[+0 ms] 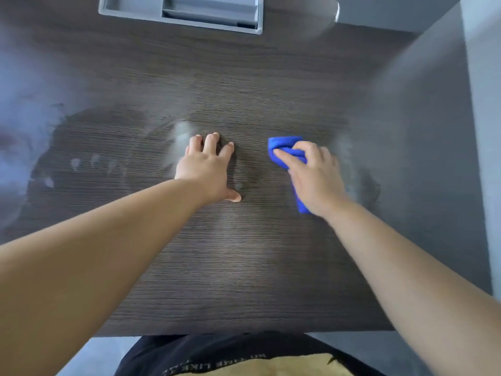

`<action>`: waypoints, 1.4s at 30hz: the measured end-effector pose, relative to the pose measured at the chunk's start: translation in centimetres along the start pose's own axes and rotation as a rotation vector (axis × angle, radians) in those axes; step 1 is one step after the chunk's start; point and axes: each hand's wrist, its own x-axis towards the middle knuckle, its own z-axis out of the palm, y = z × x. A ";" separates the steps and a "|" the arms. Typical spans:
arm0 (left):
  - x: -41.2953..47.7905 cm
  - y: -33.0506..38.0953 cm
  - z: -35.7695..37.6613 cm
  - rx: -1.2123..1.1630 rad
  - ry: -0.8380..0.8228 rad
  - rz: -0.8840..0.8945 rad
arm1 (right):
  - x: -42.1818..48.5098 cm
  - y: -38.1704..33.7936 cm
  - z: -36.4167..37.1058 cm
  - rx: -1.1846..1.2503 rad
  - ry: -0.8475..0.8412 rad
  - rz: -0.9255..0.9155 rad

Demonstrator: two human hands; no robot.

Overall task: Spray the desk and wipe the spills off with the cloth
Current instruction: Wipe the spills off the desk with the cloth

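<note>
My right hand (315, 177) presses the bunched blue cloth (283, 147) onto the dark wood-grain surface (244, 267), fingers (284, 154) curled round it. My left hand (206, 169) rests flat nearby, apart from the cloth, fingers straight and spread. Pale wet smears (92, 161) lie further left. A grey plastic tray (130, 9) sits at the far edge.

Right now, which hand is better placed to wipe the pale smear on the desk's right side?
Right. The right hand grips the blue cloth, with the smear just beside it; the left hand rests on the desk, holding nothing.
</note>
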 end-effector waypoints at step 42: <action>-0.9 -2.4 -0.5 -0.326 0.133 0.009 | -0.3 -2.1 0.4 0.045 0.016 -0.183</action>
